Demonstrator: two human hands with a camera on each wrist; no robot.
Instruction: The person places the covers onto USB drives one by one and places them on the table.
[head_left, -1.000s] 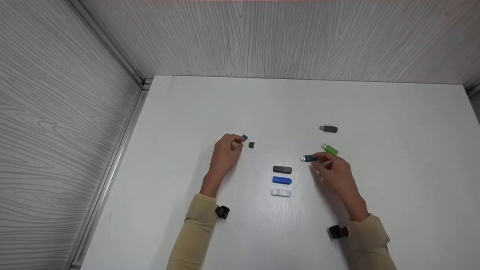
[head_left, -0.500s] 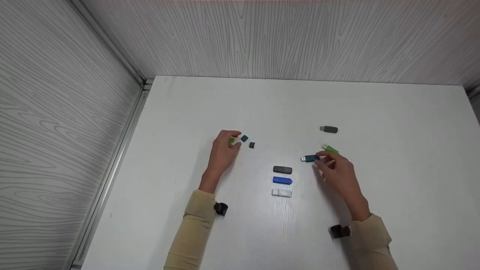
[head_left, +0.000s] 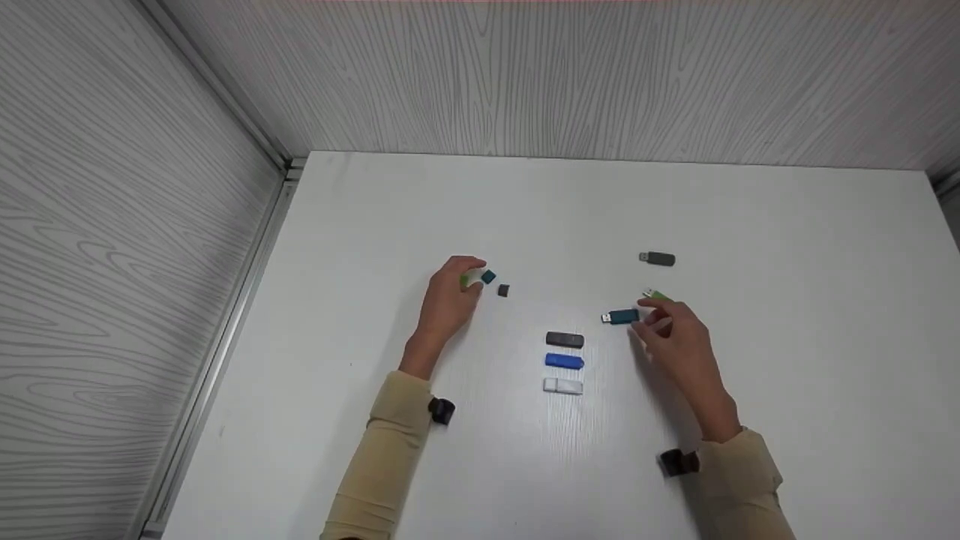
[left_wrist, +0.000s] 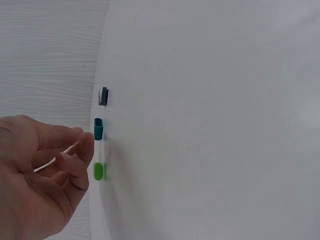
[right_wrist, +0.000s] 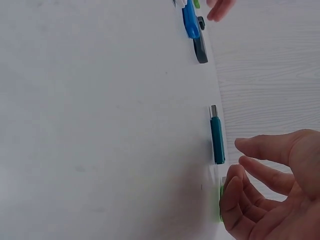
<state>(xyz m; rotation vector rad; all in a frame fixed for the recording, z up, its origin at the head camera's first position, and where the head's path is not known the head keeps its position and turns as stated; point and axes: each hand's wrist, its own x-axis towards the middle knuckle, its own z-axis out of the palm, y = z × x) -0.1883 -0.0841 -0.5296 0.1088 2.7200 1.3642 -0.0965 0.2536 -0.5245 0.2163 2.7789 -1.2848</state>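
Caps [head_left: 489, 277] lie near the left hand [head_left: 448, 301], capped drives [head_left: 564, 361] between the hands, uncapped drives [head_left: 621, 317] near the right hand [head_left: 681, 343].

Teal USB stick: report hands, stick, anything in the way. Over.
Left hand, nothing held, near teal cap. Right hand, nothing held, beside teal USB stick. Teal USB stick lies uncapped. Possible snag: green stick close by, partly hidden by right hand.

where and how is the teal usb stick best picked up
Probably by its teal body, pinched across the two long edges from above and the right, where the right hand hovers. The teal usb stick lies on the table with its bare metal plug pointing left, leaving the slim, straight-sided body within easy reach.
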